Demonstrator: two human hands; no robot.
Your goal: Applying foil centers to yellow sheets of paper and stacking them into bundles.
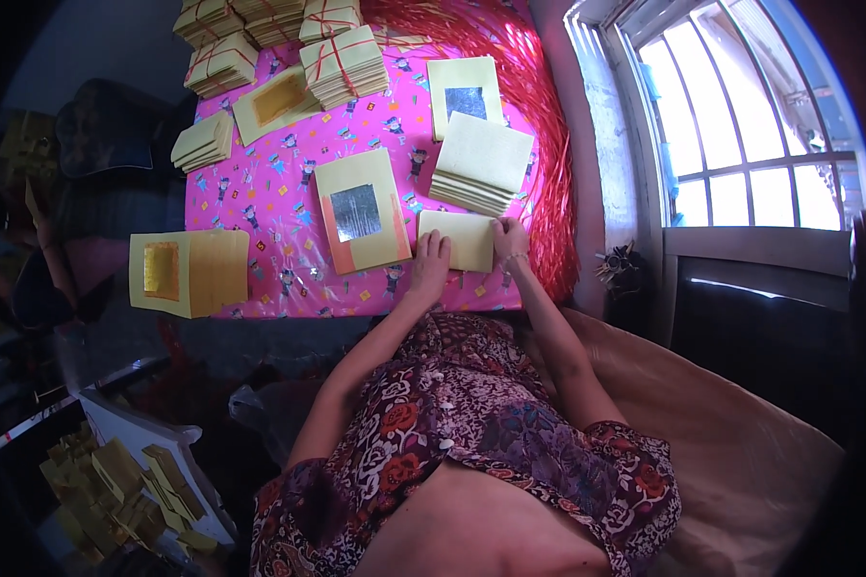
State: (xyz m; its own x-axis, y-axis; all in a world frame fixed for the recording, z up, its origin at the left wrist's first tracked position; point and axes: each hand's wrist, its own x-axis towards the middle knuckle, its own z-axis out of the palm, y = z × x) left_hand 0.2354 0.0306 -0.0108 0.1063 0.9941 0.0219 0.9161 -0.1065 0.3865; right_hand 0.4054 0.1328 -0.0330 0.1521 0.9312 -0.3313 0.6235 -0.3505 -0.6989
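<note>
A cream sheet of paper (462, 240), apparently folded, lies near the table's front edge between my hands. My left hand (432, 262) rests on its left end, fingers stretched out flat. At the other end, the fingers of my right hand (512, 238) are closed on the paper's right edge. Just beyond stands a pile of folded cream papers (481, 163). Left of my left hand lies a stack of cream sheets (364, 252) with a silver foil square (356, 212) and orange-red borders. Another silver-square sheet stack (465, 82) lies farther back, partly covered by the folded pile.
The table (289, 183) has a pink patterned cover. Bundles tied with red string (344, 65) fill its back left. A gold-square stack (190, 272) sits at the front left corner. Red plastic strands (553, 183) hang along the right side, near a barred window (741, 125).
</note>
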